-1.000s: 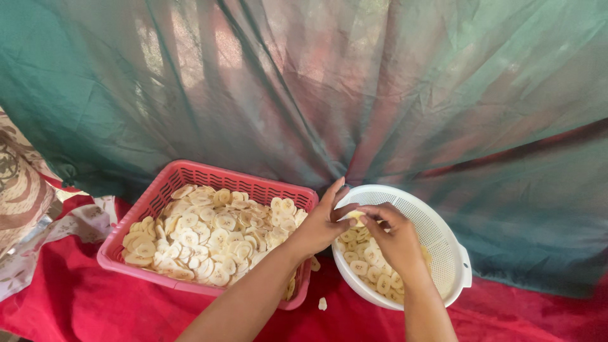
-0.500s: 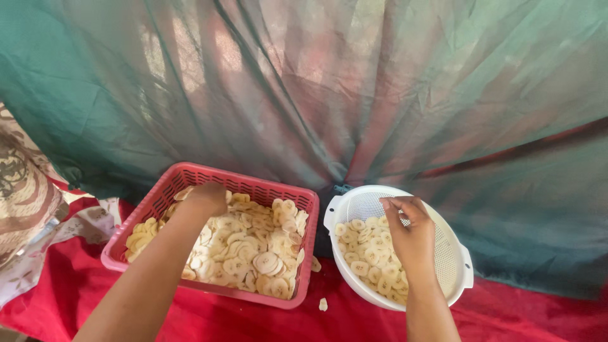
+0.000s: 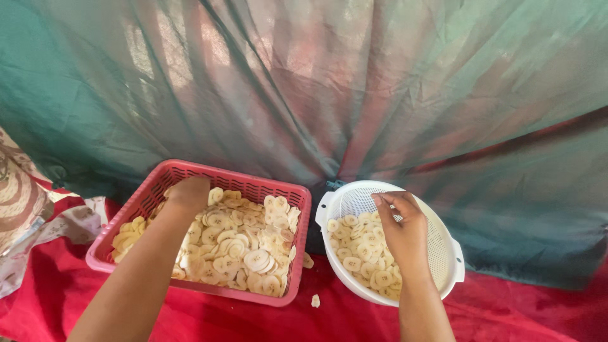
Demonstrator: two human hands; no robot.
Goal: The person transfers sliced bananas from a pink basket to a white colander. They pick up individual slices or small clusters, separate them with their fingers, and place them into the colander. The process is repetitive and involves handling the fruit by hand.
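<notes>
L hand rests curled on slices at far left of pink basket; grip can't tell. R hand, fingertips pinched together, hovers over slices in white bowl below it, just right of basket.

Background, head view. A sheer teal-green net curtain hung in loose vertical folds across nearly the whole upper frame & reached down to the work surface. Daylight came through from behind: pale pinkish-white patches glowed at upper left & centre, while the folds w/ more layers read darker. A dark reddish band ran diagonally behind the net at right. The surface below was covered w/ a red cloth, creased, bright at lower right. At far left lay a patterned fabric in brown & cream, w/ a paler printed piece beside it on the red.
</notes>
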